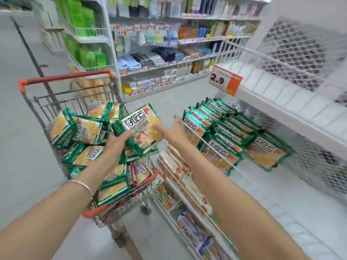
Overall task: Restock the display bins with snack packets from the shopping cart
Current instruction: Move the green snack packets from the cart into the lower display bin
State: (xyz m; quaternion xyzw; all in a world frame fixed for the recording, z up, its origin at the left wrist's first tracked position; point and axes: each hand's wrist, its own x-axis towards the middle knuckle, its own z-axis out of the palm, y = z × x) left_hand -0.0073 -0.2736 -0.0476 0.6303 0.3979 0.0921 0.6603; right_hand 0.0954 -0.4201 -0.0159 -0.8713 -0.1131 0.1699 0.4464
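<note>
Left hand (120, 138) grips the snack packet (143, 126) over the cart (65, 78); display bin (281, 199) sits just right of it, and the right hand (176, 127), fingers straight and empty, is nearer.

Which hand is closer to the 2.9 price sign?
The right. The right hand is below and left of the sign, beside the bin; the left hand is farther left over the cart, gripping a packet.

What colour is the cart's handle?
The cart handle is red, seen in the head view.
</note>
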